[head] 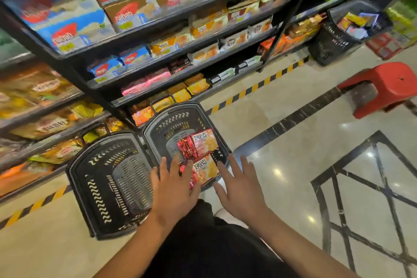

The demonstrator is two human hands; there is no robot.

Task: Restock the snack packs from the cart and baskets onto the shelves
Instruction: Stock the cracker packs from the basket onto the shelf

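Two black plastic baskets stand on the floor below the shelves. The left basket [108,178] holds nothing. The right basket [173,124] holds red and orange snack packs [204,144] stacked at its near end. My left hand [174,187] hovers over the near packs with fingers spread, and I cannot tell whether it touches them. My right hand [240,189] is spread flat just right of the basket's rim, holding nothing. The dark shelves [171,74] above carry rows of biscuit and wafer packs.
A third black basket [334,38] with mixed packs stands at the far right by the shelf end. A red plastic stool [383,88] sits on the tiled floor to the right. Yellow-black tape [259,87] runs along the shelf base. My dark-clothed legs fill the bottom centre.
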